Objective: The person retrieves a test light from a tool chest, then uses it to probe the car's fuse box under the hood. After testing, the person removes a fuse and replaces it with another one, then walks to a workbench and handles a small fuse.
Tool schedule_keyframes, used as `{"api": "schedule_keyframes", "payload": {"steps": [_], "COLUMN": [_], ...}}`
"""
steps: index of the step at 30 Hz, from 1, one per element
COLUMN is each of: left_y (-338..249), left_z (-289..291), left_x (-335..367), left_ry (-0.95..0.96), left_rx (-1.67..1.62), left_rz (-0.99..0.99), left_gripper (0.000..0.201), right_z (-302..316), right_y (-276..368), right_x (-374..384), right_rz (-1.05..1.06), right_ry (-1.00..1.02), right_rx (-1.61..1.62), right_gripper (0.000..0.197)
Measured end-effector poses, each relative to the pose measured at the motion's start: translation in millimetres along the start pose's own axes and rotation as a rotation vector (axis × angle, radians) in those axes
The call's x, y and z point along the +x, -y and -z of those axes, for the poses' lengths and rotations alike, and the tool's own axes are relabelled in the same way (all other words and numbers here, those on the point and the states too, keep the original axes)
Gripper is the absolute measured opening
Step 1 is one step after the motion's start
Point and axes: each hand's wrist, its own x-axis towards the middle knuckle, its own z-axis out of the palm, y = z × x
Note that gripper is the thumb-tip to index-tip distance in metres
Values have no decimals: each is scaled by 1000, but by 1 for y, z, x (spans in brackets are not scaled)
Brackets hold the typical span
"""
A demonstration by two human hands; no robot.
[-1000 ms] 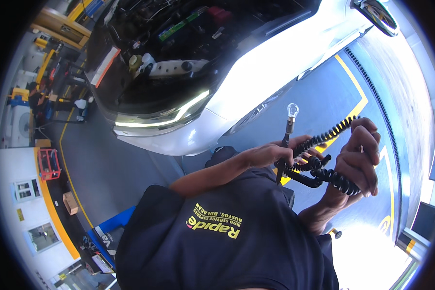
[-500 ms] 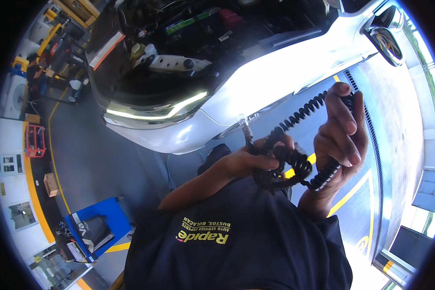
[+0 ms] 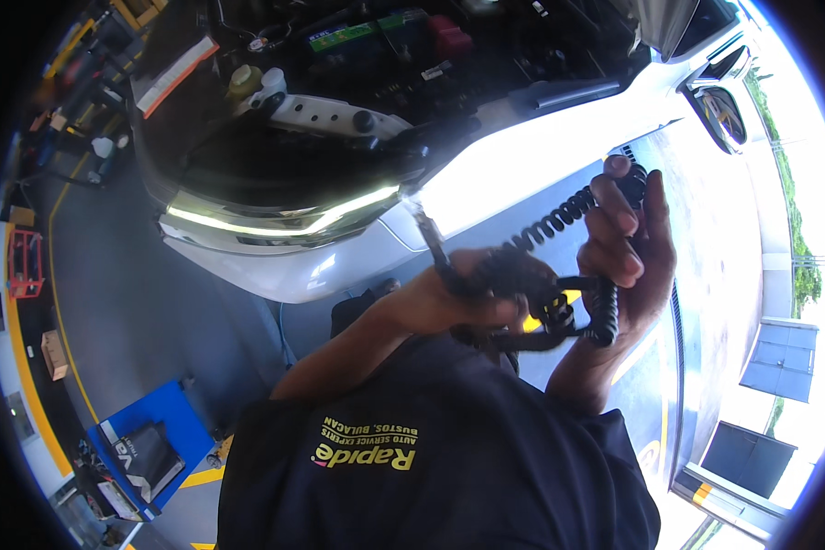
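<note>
A black coiled cord (image 3: 559, 223) stretches between my two hands in front of the car's front corner. My left hand (image 3: 440, 298) is closed round a bunch of its loops. From the top of that hand sticks out a slim dark piece with a pale, shiny tip (image 3: 416, 206), blurred, its kind unclear. My right hand (image 3: 637, 243) is raised with curled fingers and holds the cord's other end near the fingertips. A lower loop of the cord hangs by the right palm.
The white car (image 3: 357, 247) stands close ahead, its engine bay uncovered and its headlight (image 3: 284, 220) lit. A side mirror (image 3: 720, 115) juts out at the upper right. On the left are a blue cart (image 3: 170, 417) with a dark case on it, a cardboard box (image 3: 54, 355) and a red rack (image 3: 26, 263).
The view has shifted, so the car and the shop sit differently in it. My left hand has tilted up, lifting the shiny tip nearer the headlight. Both hands keep hold of the cord.
</note>
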Motion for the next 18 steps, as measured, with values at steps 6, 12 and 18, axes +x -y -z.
{"api": "schedule_keyframes", "payload": {"steps": [6,12,18], "left_y": [-45,-105,-155], "left_z": [6,13,45], "left_x": [7,23,29], "left_ry": [-567,-770,-810], "left_rx": [278,425,628], "left_rz": [-213,-280,-449], "left_gripper": [26,28,24], "right_z": [21,15,-4], "right_y": [-28,-34,-47], "right_x": [15,67,138], "right_rz": [166,260,353], "right_ry": [126,289,49], "right_rx": [-672,-1104,-1203], "right_gripper": [94,57,38]}}
